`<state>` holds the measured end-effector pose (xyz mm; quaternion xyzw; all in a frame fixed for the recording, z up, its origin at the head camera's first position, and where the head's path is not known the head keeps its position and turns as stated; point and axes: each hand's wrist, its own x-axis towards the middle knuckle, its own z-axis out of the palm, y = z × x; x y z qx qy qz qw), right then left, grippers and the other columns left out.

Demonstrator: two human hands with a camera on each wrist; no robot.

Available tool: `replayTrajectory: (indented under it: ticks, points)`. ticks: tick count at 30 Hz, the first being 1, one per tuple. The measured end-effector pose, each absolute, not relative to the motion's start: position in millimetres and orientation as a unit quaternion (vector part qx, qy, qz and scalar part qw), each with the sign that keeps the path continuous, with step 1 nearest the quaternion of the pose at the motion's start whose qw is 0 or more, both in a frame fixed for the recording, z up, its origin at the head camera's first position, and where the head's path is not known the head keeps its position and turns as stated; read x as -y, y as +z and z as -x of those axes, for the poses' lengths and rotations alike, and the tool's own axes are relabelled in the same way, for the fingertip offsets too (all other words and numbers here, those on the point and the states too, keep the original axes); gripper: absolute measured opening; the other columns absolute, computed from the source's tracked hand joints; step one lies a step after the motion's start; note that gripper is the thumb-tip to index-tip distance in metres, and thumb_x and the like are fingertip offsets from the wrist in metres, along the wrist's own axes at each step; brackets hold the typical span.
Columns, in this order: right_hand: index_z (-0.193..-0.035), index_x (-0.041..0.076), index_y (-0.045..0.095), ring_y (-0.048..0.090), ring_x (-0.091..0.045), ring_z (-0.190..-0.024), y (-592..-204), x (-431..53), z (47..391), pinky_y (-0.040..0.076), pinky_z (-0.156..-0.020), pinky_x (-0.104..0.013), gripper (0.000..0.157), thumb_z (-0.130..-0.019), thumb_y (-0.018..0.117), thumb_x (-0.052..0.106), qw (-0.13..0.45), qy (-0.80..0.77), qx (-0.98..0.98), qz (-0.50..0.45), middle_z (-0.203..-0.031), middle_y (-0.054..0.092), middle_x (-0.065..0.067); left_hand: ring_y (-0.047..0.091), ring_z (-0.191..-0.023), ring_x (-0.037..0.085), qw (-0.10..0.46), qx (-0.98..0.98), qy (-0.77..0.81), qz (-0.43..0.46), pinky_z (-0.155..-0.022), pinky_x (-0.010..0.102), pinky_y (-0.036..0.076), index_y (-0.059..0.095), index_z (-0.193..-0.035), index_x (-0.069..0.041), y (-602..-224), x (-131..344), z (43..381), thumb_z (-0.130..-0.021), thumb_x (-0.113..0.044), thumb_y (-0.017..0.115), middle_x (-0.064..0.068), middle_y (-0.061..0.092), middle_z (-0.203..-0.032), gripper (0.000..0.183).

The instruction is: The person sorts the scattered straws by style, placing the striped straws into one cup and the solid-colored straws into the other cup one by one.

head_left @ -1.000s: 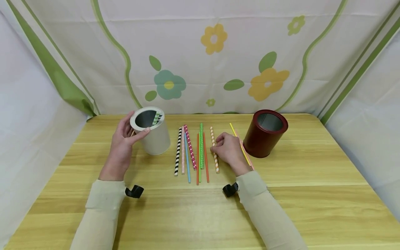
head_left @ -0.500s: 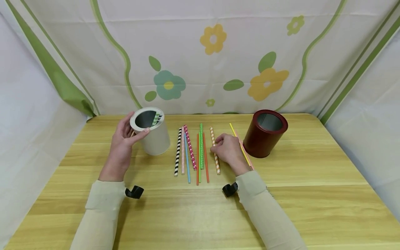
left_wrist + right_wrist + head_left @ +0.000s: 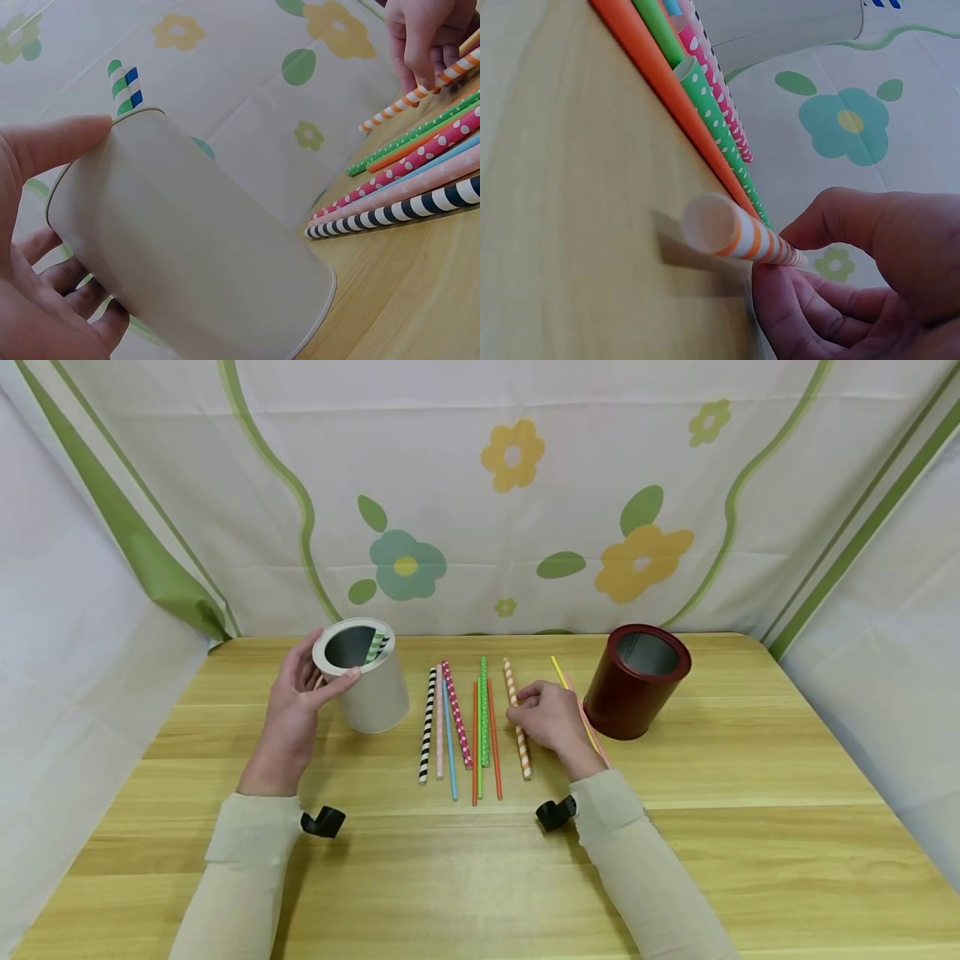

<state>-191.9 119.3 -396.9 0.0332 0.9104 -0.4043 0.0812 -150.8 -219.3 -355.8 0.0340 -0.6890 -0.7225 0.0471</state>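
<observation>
My left hand (image 3: 292,718) holds a white can (image 3: 381,697) near its top, with the thumb on the rim and the fingers round the far side. A green-striped paper straw (image 3: 120,90) and a blue-striped one (image 3: 133,86) stand inside the can. Between thumb and fingers, my right hand (image 3: 551,718) pinches an orange-and-white striped paper straw (image 3: 523,756). In the right wrist view, that straw's near end is raised off the wood and casts a shadow. Left of it lie several other straws, among them a green dotted straw (image 3: 484,718) and a black-and-white one (image 3: 427,727).
A dark red can (image 3: 630,702) stands to the right of my right hand. Beside it a yellow straw (image 3: 562,672) and a pink one lie partly behind the hand. A flowered curtain (image 3: 465,510) hangs at the table's back edge (image 3: 720,643).
The orange-striped straw has shifted slightly, its near end moving right and its far end now reaching a little farther back. My left hand and the white can have stayed put.
</observation>
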Motion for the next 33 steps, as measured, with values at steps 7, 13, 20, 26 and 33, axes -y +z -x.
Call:
replayTrajectory:
  ticks: [7, 13, 20, 26, 33]
  points:
    - [-0.123, 0.009, 0.073, 0.071, -0.020, -0.089, -394, -122, 192, 0.054, -0.072, -0.027, 0.032, -0.094, 0.071, 0.023, 0.063, -0.448, -0.892, -0.023, -0.108, 0.078, -0.009, 0.016, -0.169, 0.020, 0.047, 0.689, -0.722, -0.033, -0.140, 0.045, 0.009, 0.024, -0.172, -0.026, -356, 219, 151, -0.099, -0.014, 0.079, 0.000, 0.028, -0.178, 0.091]
    - [-0.125, 0.010, 0.070, 0.073, -0.020, -0.088, -391, -122, 191, 0.060, -0.075, -0.029, 0.032, -0.094, 0.068, 0.020, 0.050, -0.504, -0.862, -0.018, -0.109, 0.074, -0.009, 0.015, -0.169, 0.021, 0.047, 0.691, -0.721, -0.034, -0.140, 0.045, 0.009, 0.023, -0.172, -0.025, -355, 219, 151, -0.099, -0.014, 0.079, 0.001, 0.027, -0.179, 0.092]
    - [-0.125, 0.007, 0.068, 0.071, -0.021, -0.092, -389, -122, 192, 0.065, -0.078, -0.032, 0.032, -0.094, 0.070, 0.013, 0.027, -0.562, -0.826, -0.029, -0.111, 0.069, -0.010, 0.015, -0.169, 0.021, 0.047, 0.692, -0.720, -0.033, -0.140, 0.046, 0.009, 0.023, -0.172, -0.026, -356, 219, 150, -0.100, -0.015, 0.078, 0.001, 0.027, -0.179, 0.091]
    - [-0.128, 0.004, 0.064, 0.067, -0.020, -0.095, -384, -122, 192, 0.068, -0.083, -0.036, 0.035, -0.093, 0.067, 0.006, 0.016, -0.626, -0.779, -0.034, -0.113, 0.065, -0.011, 0.015, -0.169, 0.021, 0.046, 0.690, -0.721, -0.034, -0.140, 0.046, 0.008, 0.024, -0.172, -0.027, -356, 219, 151, -0.100, -0.015, 0.078, 0.001, 0.026, -0.179, 0.091]
    - [-0.127, 0.002, 0.059, 0.065, -0.019, -0.096, -379, -123, 191, 0.068, -0.084, -0.036, 0.035, -0.093, 0.066, 0.000, 0.002, -0.687, -0.726, -0.039, -0.112, 0.063, -0.009, 0.013, -0.169, 0.021, 0.043, 0.691, -0.720, -0.036, -0.140, 0.046, 0.008, 0.023, -0.172, -0.027, -356, 219, 150, -0.100, -0.016, 0.078, 0.001, 0.025, -0.179, 0.091]
